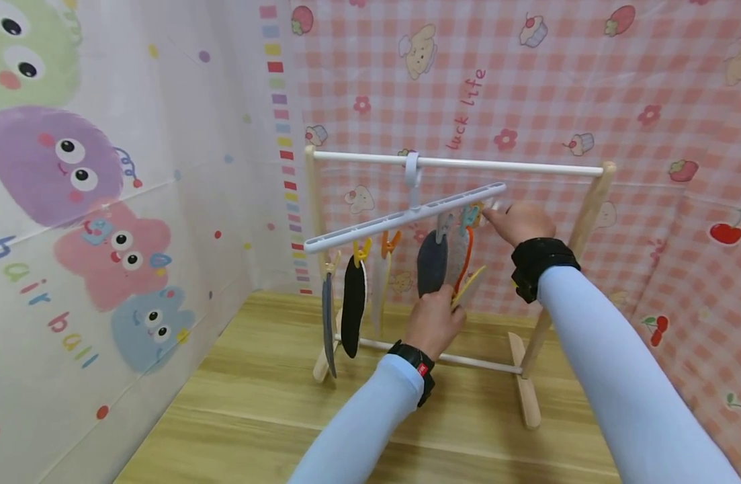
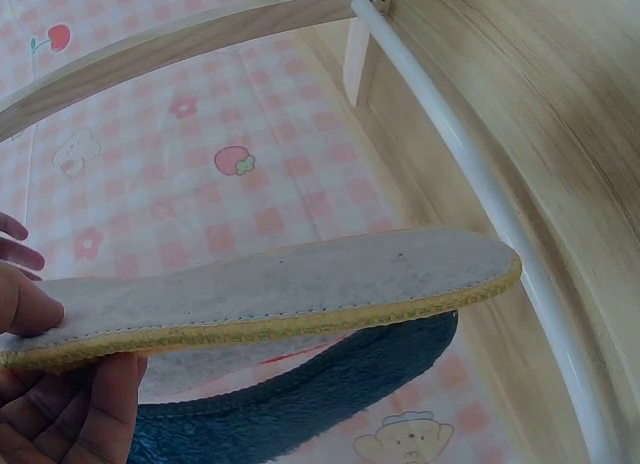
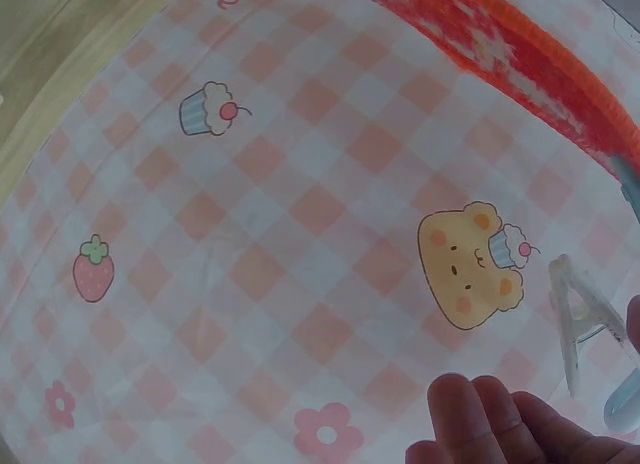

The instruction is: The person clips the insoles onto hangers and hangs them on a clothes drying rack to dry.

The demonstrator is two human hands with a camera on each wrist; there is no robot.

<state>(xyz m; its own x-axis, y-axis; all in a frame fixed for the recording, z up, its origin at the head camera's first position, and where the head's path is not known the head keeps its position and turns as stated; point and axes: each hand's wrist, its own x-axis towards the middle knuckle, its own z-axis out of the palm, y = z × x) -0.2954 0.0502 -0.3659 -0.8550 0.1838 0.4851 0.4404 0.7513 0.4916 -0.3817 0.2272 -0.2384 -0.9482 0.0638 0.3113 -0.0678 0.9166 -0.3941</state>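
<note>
My left hand (image 1: 435, 324) pinches a thin insole (image 2: 330, 284) with a pale flat face and yellow edging, thumb on one side and fingers on the other. A dark blue-grey fuzzy insole (image 1: 433, 263) hangs from a grey clip just behind that hand. Up by the right end of the light blue hanger (image 1: 400, 218) is my right hand (image 1: 524, 224). A whitish A-shaped clip (image 3: 568, 319) shows in the right wrist view between its thumb and fingers; I cannot tell whether they press its handles. To its left, a turquoise clip (image 1: 469, 216) holds an orange-edged insole (image 1: 465, 259).
The hanger hooks over the white bar (image 1: 515, 165) of a wooden-sided rack (image 1: 588, 215), tilted with its left end lower. From its left half hang a grey insole (image 1: 328, 323), a black insole (image 1: 353, 309) and a pale insole (image 1: 381, 289). Printed cloths surround the wood-grain table (image 1: 255, 430).
</note>
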